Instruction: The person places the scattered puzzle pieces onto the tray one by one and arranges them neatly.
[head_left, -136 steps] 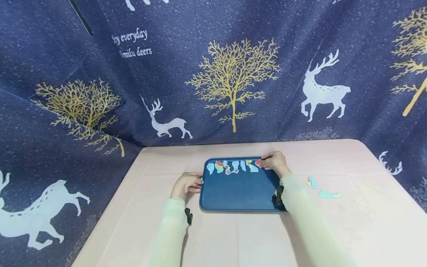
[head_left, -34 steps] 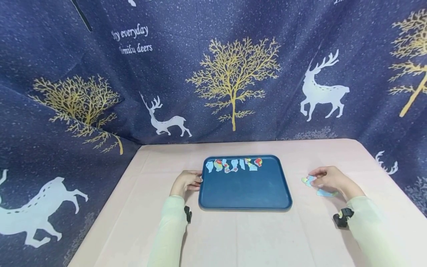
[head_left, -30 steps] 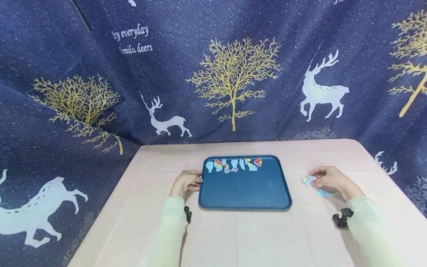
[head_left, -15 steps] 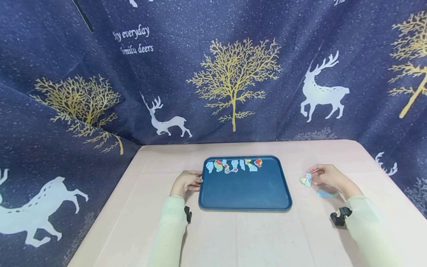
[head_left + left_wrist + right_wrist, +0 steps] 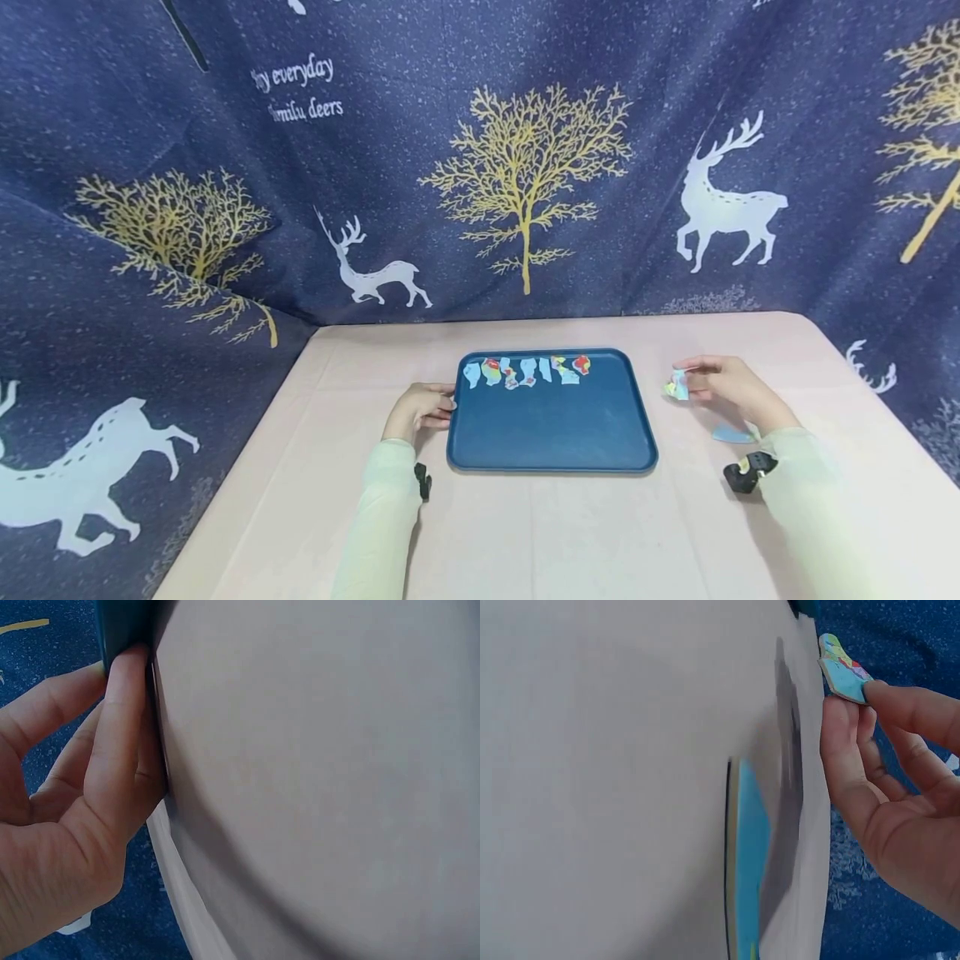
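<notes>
My right hand [image 5: 731,385] pinches a small light-blue, yellow and red puzzle piece [image 5: 679,386] above the table, right of the tray. The right wrist view shows the piece [image 5: 844,670] between thumb and fingertips. Another puzzle piece, pale blue [image 5: 733,435], lies on the table below this hand; it appears close up as a blue strip [image 5: 750,847] in the right wrist view. My left hand [image 5: 422,411] holds the left edge of the dark blue tray [image 5: 551,433]. Close up, the left fingers [image 5: 120,742] meet the tray's rim [image 5: 124,634].
Several puzzle pieces [image 5: 528,371] form a row along the tray's far edge, towards its left and middle. A pale pink cloth [image 5: 570,533] covers the table. Behind it hangs a dark blue curtain [image 5: 360,167] with deer and trees.
Earlier the right hand was at the red puzzle piece in the tray's row. It moved right to the loose pieces, took one, and lifted it up and leftward. The left hand stayed.
</notes>
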Tool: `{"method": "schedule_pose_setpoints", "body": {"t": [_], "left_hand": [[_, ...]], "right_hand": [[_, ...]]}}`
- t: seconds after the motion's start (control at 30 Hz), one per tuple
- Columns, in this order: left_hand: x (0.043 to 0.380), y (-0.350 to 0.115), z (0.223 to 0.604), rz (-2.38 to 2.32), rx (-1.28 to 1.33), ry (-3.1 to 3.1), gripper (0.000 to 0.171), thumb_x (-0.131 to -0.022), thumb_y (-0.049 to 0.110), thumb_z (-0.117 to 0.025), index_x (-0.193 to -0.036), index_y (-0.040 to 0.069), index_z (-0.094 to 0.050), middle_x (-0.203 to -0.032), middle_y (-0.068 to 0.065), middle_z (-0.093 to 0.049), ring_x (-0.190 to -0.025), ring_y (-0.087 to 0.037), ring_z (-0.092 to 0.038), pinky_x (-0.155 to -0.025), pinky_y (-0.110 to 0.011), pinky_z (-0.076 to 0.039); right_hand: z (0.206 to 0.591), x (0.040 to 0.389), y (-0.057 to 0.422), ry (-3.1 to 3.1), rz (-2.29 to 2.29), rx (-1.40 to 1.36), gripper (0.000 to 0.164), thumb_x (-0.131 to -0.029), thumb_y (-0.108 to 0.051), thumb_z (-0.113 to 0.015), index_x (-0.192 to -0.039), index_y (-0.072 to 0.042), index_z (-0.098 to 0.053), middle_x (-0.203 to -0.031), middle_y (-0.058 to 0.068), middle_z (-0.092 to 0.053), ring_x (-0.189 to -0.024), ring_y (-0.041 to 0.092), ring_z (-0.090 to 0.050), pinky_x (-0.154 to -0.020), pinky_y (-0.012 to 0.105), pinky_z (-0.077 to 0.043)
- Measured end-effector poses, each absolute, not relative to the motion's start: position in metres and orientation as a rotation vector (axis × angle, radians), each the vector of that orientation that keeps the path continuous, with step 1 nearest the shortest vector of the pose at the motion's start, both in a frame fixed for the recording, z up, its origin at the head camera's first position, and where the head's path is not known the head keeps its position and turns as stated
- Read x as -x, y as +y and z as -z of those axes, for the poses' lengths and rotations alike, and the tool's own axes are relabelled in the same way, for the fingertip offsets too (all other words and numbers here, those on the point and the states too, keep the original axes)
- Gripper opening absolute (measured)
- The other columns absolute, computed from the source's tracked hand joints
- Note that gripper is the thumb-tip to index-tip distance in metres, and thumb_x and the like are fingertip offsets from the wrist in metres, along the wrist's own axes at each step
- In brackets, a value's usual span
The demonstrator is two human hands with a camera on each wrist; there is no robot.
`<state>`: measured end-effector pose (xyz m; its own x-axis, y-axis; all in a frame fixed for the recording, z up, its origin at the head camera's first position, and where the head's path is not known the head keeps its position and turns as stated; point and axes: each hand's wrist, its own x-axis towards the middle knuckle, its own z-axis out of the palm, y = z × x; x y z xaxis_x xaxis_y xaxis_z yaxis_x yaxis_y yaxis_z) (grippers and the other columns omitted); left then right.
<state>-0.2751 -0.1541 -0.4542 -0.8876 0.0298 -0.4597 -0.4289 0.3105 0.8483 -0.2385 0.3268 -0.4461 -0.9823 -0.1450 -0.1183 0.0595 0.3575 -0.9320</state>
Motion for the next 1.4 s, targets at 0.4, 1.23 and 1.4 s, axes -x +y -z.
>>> {"method": "schedule_pose_setpoints", "body": {"t": [0.4,1.23,1.4], "left_hand": [[0.275,-0.155,0.455,-1.604,0.357,2.183,0.05,-0.084,-0.008,-0.062,-0.132,-0.001,-0.056,-0.084,-0.013,-0.065,-0.068,-0.017,-0.063,-0.069,-0.031,-0.062],[0.276,-0.155,0.456,-1.59,0.354,2.209,0.048,-0.085,-0.007,-0.061,-0.132,0.002,-0.057,-0.082,-0.012,-0.065,-0.067,-0.016,-0.063,-0.065,-0.028,-0.062],[0.276,-0.154,0.456,-1.596,0.358,2.201,0.049,-0.084,-0.008,-0.061,-0.132,0.001,-0.057,-0.082,-0.011,-0.065,-0.067,-0.016,-0.062,-0.065,-0.028,-0.062]], "right_hand": [[0.443,0.261,0.296,2.318,1.887,-0.038,0.048,-0.09,0.002,-0.06,-0.13,0.02,-0.039,-0.09,-0.001,-0.066,-0.077,0.009,-0.066,-0.078,0.031,-0.061],[0.446,0.294,0.236,2.297,1.828,-0.107,0.042,-0.092,-0.001,-0.059,-0.13,0.015,-0.048,-0.108,0.019,-0.062,-0.08,0.009,-0.065,-0.083,0.032,-0.059],[0.45,0.298,0.226,2.317,1.795,-0.136,0.039,-0.091,0.001,-0.059,-0.126,0.015,-0.051,-0.109,0.021,-0.062,-0.078,0.01,-0.064,-0.078,0.029,-0.061]]}}
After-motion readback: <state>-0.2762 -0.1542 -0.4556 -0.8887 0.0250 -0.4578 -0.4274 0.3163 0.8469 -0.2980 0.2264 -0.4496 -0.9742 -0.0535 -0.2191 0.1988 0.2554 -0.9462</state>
